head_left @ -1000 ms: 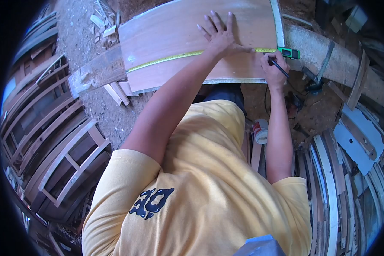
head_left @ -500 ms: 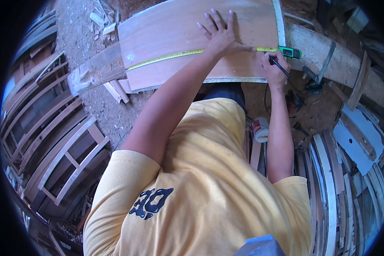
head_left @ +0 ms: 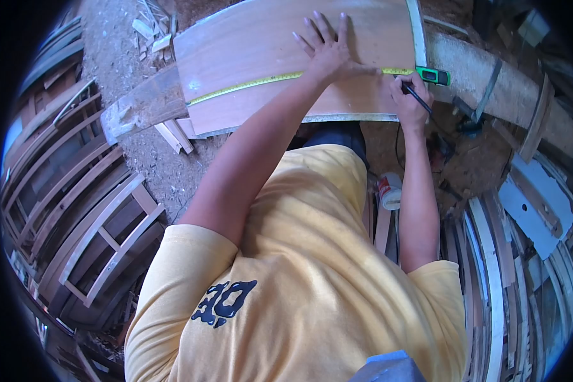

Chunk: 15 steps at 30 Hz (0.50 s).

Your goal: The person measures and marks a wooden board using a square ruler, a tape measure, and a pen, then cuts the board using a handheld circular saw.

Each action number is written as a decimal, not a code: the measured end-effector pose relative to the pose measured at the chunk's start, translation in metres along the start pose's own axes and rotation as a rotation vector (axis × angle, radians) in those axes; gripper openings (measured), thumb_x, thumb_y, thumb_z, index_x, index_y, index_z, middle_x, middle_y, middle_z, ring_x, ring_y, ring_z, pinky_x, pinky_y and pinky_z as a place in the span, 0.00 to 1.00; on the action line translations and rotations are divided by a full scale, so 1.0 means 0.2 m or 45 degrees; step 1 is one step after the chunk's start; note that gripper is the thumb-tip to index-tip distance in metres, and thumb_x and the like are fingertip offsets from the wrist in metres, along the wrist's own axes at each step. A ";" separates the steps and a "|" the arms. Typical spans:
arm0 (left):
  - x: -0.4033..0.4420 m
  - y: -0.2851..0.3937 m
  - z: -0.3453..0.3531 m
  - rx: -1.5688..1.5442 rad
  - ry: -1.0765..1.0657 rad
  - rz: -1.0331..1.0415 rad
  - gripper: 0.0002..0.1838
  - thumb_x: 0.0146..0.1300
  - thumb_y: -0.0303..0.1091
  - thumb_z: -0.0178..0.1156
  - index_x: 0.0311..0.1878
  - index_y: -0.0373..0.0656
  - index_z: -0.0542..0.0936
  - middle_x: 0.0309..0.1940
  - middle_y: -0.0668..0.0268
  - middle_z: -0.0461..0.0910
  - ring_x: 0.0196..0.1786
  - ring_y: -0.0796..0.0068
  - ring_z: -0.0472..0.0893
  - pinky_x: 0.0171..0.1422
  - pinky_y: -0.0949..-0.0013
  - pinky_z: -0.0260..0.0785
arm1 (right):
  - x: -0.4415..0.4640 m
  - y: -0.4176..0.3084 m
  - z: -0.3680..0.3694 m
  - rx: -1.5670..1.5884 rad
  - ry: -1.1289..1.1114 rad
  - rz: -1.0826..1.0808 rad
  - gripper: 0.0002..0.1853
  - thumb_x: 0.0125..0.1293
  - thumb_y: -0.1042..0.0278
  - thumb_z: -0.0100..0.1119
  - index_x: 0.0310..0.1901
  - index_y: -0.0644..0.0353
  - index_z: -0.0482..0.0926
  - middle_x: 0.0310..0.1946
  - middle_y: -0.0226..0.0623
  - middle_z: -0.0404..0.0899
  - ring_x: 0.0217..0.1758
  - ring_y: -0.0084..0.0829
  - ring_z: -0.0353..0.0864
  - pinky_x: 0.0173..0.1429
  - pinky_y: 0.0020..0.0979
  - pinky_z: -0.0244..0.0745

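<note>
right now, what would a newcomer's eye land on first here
Probably the yellow shirt, filling the lower middle of the view. Next, the yellow tape stretched across the wooden board at the top, its green case by the board's right edge. Beside the case, the right hand holds a dark pen.
</note>
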<state>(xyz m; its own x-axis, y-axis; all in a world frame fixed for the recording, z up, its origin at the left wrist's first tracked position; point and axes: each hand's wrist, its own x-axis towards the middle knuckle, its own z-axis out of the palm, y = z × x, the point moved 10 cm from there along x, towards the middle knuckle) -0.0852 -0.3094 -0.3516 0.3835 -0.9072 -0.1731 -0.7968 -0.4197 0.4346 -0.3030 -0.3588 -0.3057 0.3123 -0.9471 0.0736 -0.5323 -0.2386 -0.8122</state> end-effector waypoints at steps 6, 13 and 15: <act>0.00 0.00 0.00 -0.003 0.000 -0.006 0.85 0.34 0.89 0.68 0.88 0.49 0.39 0.81 0.26 0.23 0.81 0.20 0.18 0.73 0.14 0.12 | 0.01 0.00 0.00 -0.008 -0.007 -0.012 0.09 0.63 0.69 0.70 0.33 0.59 0.78 0.20 0.41 0.78 0.23 0.36 0.84 0.31 0.38 0.77; 0.00 0.00 -0.01 0.005 0.013 0.005 0.85 0.34 0.89 0.68 0.88 0.49 0.39 0.81 0.25 0.23 0.81 0.19 0.17 0.72 0.14 0.11 | 0.00 -0.01 0.00 0.008 -0.010 -0.024 0.09 0.62 0.69 0.70 0.31 0.58 0.77 0.19 0.40 0.78 0.22 0.37 0.83 0.30 0.38 0.77; 0.00 0.00 0.00 -0.008 0.009 0.012 0.85 0.34 0.89 0.68 0.88 0.49 0.39 0.81 0.25 0.23 0.81 0.18 0.17 0.72 0.14 0.11 | 0.00 0.00 0.00 -0.001 -0.024 -0.011 0.09 0.62 0.69 0.70 0.31 0.58 0.77 0.20 0.40 0.78 0.22 0.37 0.83 0.30 0.38 0.77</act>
<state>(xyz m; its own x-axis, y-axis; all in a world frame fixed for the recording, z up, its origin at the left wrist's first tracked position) -0.0855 -0.3102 -0.3519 0.3790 -0.9109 -0.1630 -0.7976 -0.4109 0.4415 -0.3027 -0.3590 -0.3068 0.3316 -0.9409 0.0693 -0.5305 -0.2468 -0.8110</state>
